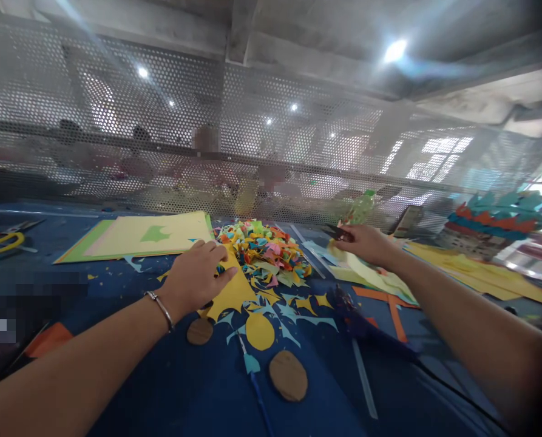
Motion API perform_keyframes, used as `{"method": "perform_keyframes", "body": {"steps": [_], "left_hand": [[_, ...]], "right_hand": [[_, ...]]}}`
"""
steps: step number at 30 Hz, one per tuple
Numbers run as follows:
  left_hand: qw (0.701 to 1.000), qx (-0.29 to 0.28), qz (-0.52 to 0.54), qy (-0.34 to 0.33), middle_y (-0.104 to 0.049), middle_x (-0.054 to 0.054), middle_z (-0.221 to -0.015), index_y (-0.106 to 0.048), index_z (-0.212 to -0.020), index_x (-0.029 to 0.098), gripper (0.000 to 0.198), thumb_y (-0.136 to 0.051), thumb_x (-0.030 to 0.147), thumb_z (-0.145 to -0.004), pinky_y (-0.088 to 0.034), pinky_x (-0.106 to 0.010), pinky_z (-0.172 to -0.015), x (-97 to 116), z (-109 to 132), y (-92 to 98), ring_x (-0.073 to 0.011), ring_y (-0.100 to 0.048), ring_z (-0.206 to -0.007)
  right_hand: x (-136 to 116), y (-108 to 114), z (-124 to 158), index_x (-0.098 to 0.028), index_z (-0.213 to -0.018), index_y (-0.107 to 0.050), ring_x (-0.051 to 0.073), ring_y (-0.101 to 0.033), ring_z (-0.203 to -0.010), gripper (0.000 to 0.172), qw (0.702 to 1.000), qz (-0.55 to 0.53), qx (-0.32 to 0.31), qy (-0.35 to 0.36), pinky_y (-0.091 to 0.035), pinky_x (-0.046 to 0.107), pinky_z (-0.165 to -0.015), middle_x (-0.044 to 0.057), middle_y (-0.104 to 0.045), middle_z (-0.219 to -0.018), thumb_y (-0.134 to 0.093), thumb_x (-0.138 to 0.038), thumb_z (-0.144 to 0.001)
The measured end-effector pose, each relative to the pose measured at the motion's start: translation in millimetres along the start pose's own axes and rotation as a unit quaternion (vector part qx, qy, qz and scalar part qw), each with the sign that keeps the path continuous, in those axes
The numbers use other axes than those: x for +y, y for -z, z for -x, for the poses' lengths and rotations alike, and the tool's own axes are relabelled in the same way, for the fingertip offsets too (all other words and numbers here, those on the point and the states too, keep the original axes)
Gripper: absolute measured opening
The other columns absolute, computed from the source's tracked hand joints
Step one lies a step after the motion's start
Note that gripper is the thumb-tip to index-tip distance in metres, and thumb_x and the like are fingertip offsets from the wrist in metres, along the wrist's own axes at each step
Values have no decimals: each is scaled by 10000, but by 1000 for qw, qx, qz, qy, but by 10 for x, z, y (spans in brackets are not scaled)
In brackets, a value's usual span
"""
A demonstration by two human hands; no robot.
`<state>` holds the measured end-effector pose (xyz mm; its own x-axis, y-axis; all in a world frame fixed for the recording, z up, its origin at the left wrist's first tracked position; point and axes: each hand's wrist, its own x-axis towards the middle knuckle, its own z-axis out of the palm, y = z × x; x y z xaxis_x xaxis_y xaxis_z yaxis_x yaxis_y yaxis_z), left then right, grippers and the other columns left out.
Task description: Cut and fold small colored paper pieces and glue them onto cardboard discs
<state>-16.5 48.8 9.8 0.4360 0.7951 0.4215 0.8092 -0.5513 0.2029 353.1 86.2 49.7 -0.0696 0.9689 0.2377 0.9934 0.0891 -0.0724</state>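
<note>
Yellow paper [235, 291], one piece, underlies the loose left hand [195, 277]; right hand [364, 244] grips one dark tool [333, 232].

No text, label, brand, number or sign can be read in this view. On the lower pale part of the paper crown [491, 223], at the right side, there are some small dark marks, but they are too blurred, and I cannot tell if they are letters or only a pattern.
</note>
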Motion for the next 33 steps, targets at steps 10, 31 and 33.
{"method": "perform_keyframes", "body": {"steps": [10,31,33], "left_hand": [[818,-80,563,82,-641,-62,-946,-493,-1129,181,455,-678,282,-726,-510,-329,-753,381,38,-174,-164,-622,-803],[810,70,560,159,-542,23,-618,-557,-715,177,283,-546,447,-797,-435,-209,-519,297,-48,-77,-107,-499,-550],[826,71,531,173,-553,19,-640,-564,-732,177,290,-533,457,-803,-419,-200,-498,252,-63,-15,-107,-511,-551]], "right_hand": [[-1641,52,452,-190,-751,-533,107,-440,-542,64,960,-173,1,222,-308,236,-514,-35,-489,-604,-519,-243,-784],[-1397,-98,602,-181,-849,-618,96,-373,-539,185,886,-399,-174,159,-302,227,-484,-39,-440,-612,-602,-358,-798],[-1371,-116,604,-179,-873,-607,101,-384,-557,195,886,-403,-163,164,-321,229,-496,-32,-452,-632,-587,-363,-811]]}}
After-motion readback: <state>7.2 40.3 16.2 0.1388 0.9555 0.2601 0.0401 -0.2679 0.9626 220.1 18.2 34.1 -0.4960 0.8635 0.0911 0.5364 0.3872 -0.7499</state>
